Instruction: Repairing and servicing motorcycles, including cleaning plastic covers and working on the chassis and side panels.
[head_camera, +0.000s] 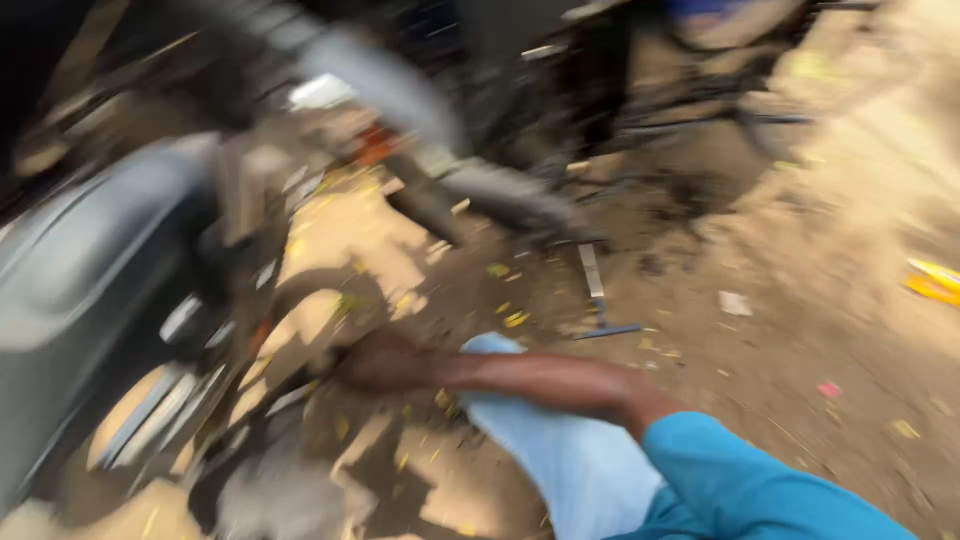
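Note:
The whole view is heavily motion-blurred. My right hand (378, 362) reaches left from a teal sleeve (730, 480), low over the dirt ground and close to the underside of a grey motorcycle (90, 280). The blur hides its fingers, so I cannot tell whether it holds anything. My light blue trouser leg (560, 450) lies under the forearm. My left hand is out of view.
A flat metal tool (592, 270) and a thin dark rod (610, 330) lie on the sandy ground (800, 300) beyond my arm. A yellow object (935, 280) sits at the right edge. Dark frames and machine parts (620, 90) crowd the back.

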